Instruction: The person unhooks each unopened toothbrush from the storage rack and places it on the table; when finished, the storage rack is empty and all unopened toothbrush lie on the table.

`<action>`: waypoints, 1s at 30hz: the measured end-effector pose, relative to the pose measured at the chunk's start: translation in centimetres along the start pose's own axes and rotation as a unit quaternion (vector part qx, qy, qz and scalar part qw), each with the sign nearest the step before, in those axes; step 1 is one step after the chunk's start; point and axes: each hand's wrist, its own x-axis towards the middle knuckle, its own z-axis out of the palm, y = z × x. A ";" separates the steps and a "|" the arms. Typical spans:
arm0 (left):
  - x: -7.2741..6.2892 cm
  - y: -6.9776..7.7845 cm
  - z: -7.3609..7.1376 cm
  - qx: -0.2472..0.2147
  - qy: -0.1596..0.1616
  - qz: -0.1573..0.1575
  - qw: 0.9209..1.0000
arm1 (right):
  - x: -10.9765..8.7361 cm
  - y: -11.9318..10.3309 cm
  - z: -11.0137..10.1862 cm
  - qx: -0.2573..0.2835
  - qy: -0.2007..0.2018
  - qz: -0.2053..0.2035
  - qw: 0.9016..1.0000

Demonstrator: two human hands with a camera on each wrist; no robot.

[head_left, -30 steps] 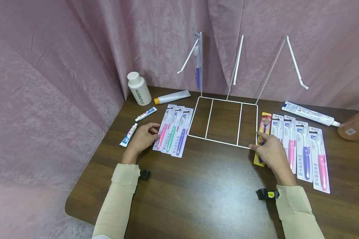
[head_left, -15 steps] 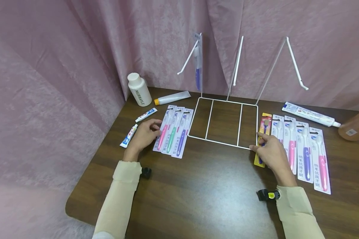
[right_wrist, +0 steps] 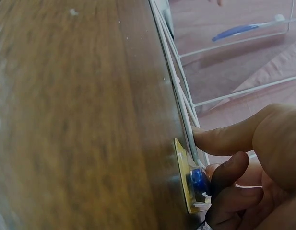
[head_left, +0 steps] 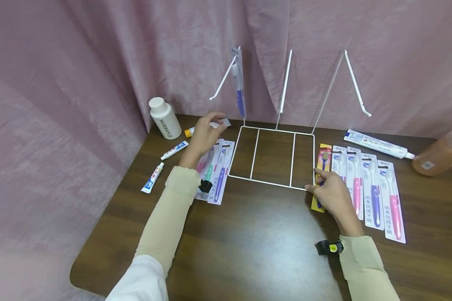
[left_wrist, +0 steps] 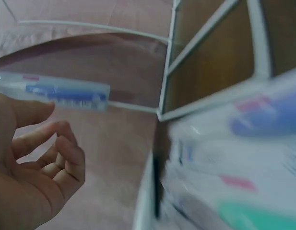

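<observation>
My left hand (head_left: 207,133) is raised over a silver tube with an orange cap (head_left: 189,132), partly covering it. In the left wrist view its fingers are loosely bent and hold nothing, with a packaged purple toothbrush (left_wrist: 66,93) just beyond. That toothbrush hangs from the left arm of a white wire rack (head_left: 271,182). My right hand (head_left: 331,193) holds the rack's front right corner between thumb and fingers, over a toothbrush in a yellow pack (head_left: 324,149). Left of the rack, packaged toothbrushes (head_left: 219,184) lie partly under my left wrist.
Several packaged toothbrushes (head_left: 373,196) lie in a row on the right. Behind them are a large toothpaste tube (head_left: 378,144) and an orange-brown bottle (head_left: 437,154). At left stand a white bottle (head_left: 166,121) and two small toothpaste tubes (head_left: 152,177). A pink curtain (head_left: 116,62) hangs behind.
My left hand has lifted off the left toothbrush packs and moved up and right toward the hanging toothbrush. The right hand keeps its place on the rack corner; the view has shifted slightly.
</observation>
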 end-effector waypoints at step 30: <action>5.7 2.7 2.1 -0.136 0.068 0.043 0.987 | 2.7 3.6 1.7 0.002 0.025 -0.012 1.000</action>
